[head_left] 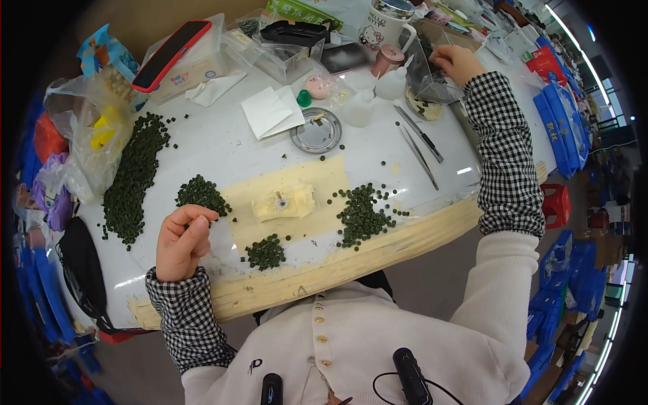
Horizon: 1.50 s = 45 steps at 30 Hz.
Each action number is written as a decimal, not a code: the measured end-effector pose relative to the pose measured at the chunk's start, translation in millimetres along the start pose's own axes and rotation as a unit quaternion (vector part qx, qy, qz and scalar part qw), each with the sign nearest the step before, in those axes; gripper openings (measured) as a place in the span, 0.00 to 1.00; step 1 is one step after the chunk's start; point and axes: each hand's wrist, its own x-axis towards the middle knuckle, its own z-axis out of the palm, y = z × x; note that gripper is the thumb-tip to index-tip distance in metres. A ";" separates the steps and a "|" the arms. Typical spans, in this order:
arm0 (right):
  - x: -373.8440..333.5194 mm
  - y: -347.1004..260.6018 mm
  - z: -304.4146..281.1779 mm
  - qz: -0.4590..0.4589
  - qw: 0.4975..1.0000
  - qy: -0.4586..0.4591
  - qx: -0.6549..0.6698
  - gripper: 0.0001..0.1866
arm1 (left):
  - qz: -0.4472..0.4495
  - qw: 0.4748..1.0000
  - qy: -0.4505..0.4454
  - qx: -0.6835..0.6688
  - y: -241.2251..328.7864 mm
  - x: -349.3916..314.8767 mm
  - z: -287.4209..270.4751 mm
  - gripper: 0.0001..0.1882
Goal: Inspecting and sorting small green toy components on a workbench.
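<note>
My left hand (183, 241) is pinched closed beside a small heap of dark green pellets (201, 192). A tiny dark piece shows at its fingertips, apparently one such pellet. At the upper right, my right hand (459, 63) reaches into a clear plastic box (432, 86) holding dark bits. Its fingers are bent together, and whatever they grip is too small to make out. Between the hands, a tape-covered block (304, 201) with a small metal post in its middle sits on yellowish tape. More pellets lie in a near heap (265, 252) and a right heap (363, 216).
A long pellet pile (138, 177) runs down the left side. Two tweezers (420, 135) lie near a round metal dish (316, 131) and folded white paper (271, 113). A white mug (385, 27), clear trays and a red-edged phone (173, 55) crowd the back. Plastic bags (91, 135) stand left.
</note>
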 end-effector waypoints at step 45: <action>10.5 42.2 -28.0 -0.070 0.998 -0.002 0.003 0.13 | -0.008 1.000 0.012 -0.012 -0.4 0.3 -4.8 0.09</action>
